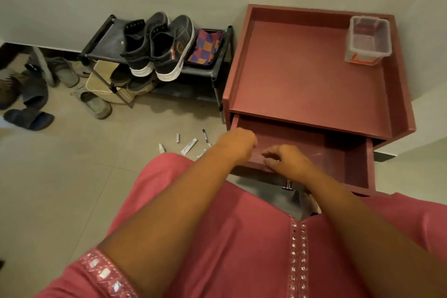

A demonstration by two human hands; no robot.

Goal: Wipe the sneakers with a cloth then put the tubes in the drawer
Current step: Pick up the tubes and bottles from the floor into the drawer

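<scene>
Both hands reach over the pulled-out drawer (358,167) of the reddish-brown wooden cabinet: right hand (285,162) with fingers loosely spread and empty, left hand (238,143) curled, contents not discernible. Small white tubes (189,146) lie scattered on the floor just beside the drawer, within reach. Farther back, the dark grey white-soled sneakers (157,48) rest on the black shoe rack (96,38), a checked cloth (205,47) alongside.
</scene>
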